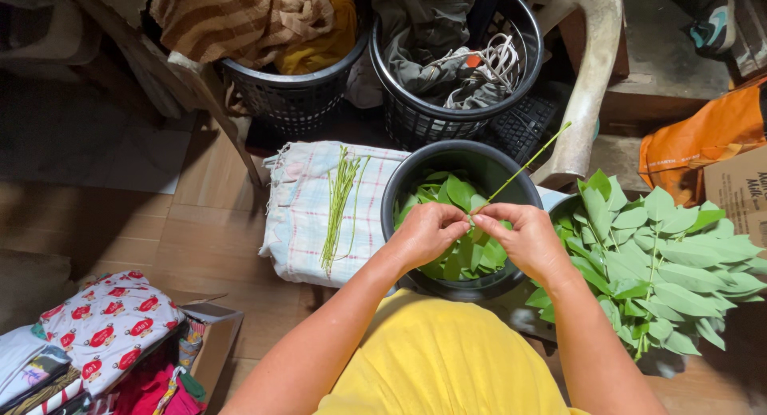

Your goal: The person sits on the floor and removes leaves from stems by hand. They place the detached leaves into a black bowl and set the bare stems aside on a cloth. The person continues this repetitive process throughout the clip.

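Both hands meet over a black bowl (409,175) on the wooden floor (200,231): the left hand (427,233) is closed, fingertips pinched at the base of a thin green stem (521,169), and the right hand (527,239) is closed on the same stem just beside it. The stem slants up and away toward the bowl's far right rim. Plucked green leaves (455,193) lie inside the bowl. Touching the bowl's left side, a checked cloth (300,215) carries a bundle of bare stems (337,203). Right of the bowl lies a heap of leafy branches (663,263). Beyond, two black baskets (296,95) hold clothes. A box of folded fabrics (112,327) sits at the near left.
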